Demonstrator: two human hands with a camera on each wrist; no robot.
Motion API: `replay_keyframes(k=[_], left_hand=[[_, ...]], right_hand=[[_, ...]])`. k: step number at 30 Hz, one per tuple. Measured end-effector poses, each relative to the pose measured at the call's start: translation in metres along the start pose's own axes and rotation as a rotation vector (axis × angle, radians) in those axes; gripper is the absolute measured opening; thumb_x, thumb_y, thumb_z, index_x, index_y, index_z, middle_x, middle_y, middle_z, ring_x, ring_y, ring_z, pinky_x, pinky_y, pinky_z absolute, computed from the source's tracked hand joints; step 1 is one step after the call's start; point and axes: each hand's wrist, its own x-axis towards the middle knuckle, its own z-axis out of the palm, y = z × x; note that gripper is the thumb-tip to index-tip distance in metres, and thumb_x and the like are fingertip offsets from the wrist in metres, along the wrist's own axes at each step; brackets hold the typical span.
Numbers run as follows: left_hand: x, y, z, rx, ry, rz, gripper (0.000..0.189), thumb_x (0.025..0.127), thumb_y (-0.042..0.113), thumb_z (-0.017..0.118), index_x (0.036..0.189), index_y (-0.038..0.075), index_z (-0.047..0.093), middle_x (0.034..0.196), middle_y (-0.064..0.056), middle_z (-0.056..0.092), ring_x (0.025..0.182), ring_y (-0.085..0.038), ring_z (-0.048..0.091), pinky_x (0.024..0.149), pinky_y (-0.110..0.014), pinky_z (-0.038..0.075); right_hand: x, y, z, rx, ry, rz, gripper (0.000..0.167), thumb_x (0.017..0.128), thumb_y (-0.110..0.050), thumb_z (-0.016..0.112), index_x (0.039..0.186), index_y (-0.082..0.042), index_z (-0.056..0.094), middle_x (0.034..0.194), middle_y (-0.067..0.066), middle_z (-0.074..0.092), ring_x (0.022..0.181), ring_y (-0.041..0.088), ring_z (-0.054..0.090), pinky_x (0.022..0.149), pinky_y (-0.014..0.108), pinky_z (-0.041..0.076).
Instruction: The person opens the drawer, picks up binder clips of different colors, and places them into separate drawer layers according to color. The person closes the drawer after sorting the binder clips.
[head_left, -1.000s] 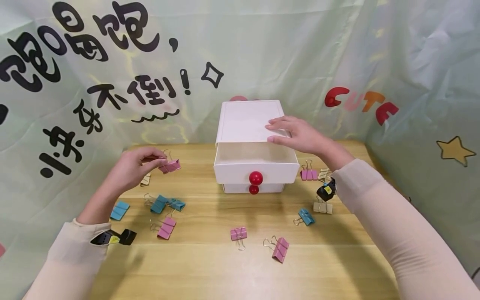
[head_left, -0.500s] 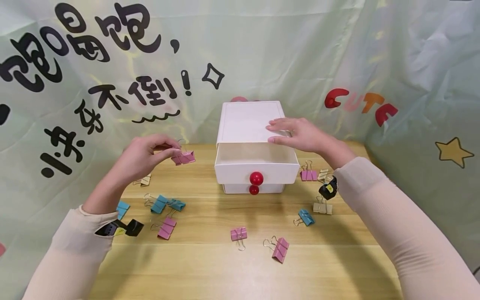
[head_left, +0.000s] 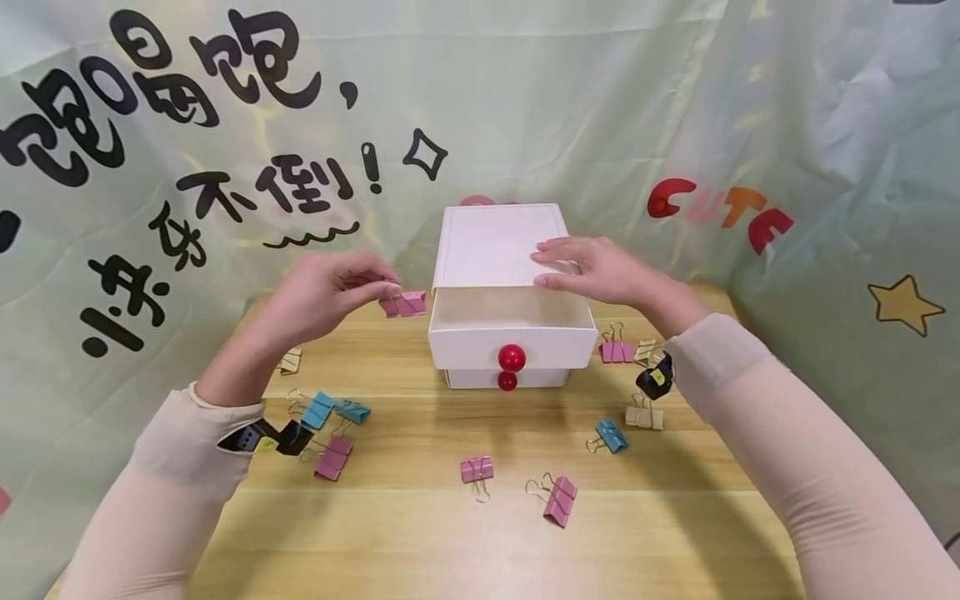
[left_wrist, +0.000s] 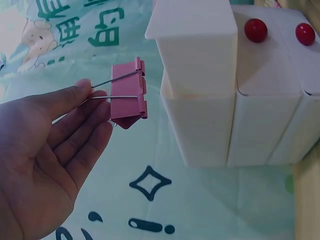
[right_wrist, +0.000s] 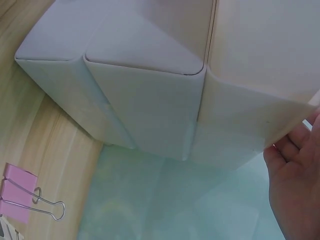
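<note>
The left hand (head_left: 330, 292) pinches a pink metal clip (left_wrist: 124, 106), likely light and stiff, by its easy-to-hold wire loops (left_wrist: 115, 96); the right hand (head_left: 600, 271), fingers spread, touches a square white box (head_left: 487, 247).

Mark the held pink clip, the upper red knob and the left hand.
Held pink clip (left_wrist: 124, 88), left wrist view, flat side.
Upper red knob (head_left: 512, 357), head view, rounded front.
Left hand (left_wrist: 51, 161), left wrist view, palm.

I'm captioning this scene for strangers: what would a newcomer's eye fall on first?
Probably the two glossy red round knobs on the smooth white drawer box, near the back of the wooden table. Next, perhaps, the pink metal binder clip pinched in the left hand, just left of the box. Behind, bold black lettering covers the left of the pale green cloth backdrop.
</note>
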Motion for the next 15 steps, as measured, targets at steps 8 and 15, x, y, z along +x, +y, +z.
replay_keyframes(k=[8, 15], left_hand=[[0.020, 0.011, 0.013, -0.054, -0.014, 0.012, 0.006, 0.091, 0.013, 0.071, 0.094, 0.011, 0.075, 0.082, 0.003, 0.071, 0.070, -0.010, 0.062, 0.064, -0.025, 0.050], [0.033, 0.020, 0.028, -0.097, -0.078, -0.009, 0.008, 0.091, 0.012, 0.070, 0.097, 0.008, 0.075, 0.088, 0.001, 0.072, 0.077, -0.011, 0.064, 0.071, -0.029, 0.054]], right_hand=[[-0.001, 0.000, 0.002, 0.007, -0.001, 0.008, 0.062, 0.090, -0.057, 0.062, 0.139, -0.019, 0.057, 0.150, 0.001, 0.044, 0.140, 0.026, 0.034, 0.110, 0.056, 0.029], [-0.001, 0.000, 0.003, 0.009, 0.007, 0.011, 0.064, 0.089, -0.059, 0.061, 0.140, -0.019, 0.057, 0.150, 0.000, 0.044, 0.140, 0.026, 0.034, 0.109, 0.057, 0.031]])
